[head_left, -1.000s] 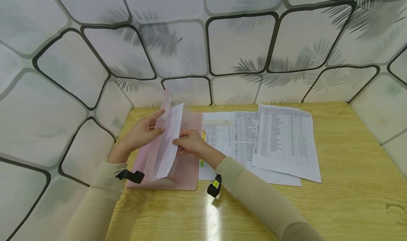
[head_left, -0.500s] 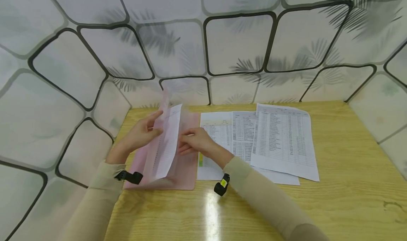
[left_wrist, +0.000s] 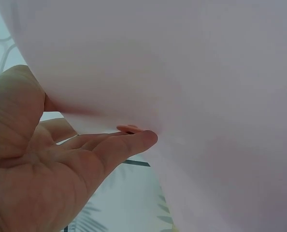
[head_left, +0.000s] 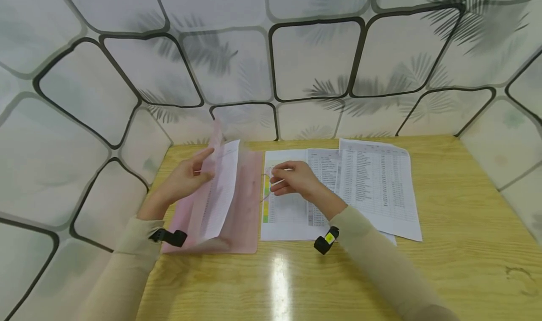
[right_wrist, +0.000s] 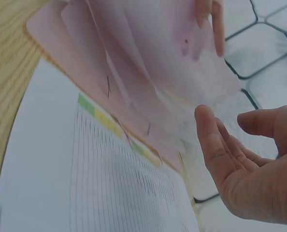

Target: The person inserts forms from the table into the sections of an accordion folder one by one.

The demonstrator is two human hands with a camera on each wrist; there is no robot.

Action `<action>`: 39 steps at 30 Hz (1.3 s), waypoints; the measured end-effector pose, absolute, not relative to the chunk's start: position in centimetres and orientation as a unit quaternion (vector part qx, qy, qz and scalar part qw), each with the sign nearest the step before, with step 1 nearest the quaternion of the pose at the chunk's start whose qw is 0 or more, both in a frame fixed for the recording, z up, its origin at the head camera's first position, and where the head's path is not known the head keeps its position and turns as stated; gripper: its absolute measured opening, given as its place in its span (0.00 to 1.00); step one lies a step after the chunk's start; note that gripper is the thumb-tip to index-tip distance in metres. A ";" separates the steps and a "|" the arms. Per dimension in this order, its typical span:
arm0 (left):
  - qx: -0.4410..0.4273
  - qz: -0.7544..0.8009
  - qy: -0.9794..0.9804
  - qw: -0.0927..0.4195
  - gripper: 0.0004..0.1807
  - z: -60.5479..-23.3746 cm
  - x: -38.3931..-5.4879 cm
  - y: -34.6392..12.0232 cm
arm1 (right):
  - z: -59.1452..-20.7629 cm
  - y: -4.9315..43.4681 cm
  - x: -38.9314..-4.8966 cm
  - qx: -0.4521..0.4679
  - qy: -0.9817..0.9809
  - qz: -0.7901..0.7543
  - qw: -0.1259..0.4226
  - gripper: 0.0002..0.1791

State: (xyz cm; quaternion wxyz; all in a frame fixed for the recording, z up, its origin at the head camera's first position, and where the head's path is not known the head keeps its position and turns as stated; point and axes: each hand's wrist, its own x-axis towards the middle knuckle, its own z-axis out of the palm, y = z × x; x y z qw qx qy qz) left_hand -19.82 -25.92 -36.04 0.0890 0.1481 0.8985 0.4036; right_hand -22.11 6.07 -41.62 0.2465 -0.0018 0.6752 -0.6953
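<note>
Pink folder (head_left: 247, 217), translucent leaf (left_wrist: 196, 87) raised; left hand (head_left: 186, 177) pinching it, right hand (head_left: 298, 179), fingers loosely curved

On the table (head_left: 279, 283), toward nine o'clock, lies the folder (head_left: 250, 217); its raised cover (head_left: 216, 135) has a printed page (head_left: 222, 189) on the three-o'clock side and the left hand (head_left: 182, 180) at the nine-o'clock edge. Just beside the folder, at three o'clock, lies a spreadsheet printout (head_left: 288, 217) beneath the right hand (head_left: 298, 179); farther toward three o'clock, an end printout (head_left: 377, 189) overlaps a middle printout (head_left: 322, 163). The wall (head_left: 313, 60) stands behind, at twelve o'clock
</note>
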 end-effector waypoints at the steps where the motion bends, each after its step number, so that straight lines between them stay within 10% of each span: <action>1: 0.148 0.404 0.898 0.090 0.39 -36.0 -19.8 -26.0 | -41.7 6.7 -22.2 0.001 0.679 -0.693 0.242 0.25; 39: 0.148 0.423 0.888 0.101 0.39 -36.4 -19.9 -26.0 | -44.0 27.8 -22.3 0.097 0.817 -0.557 0.113 0.35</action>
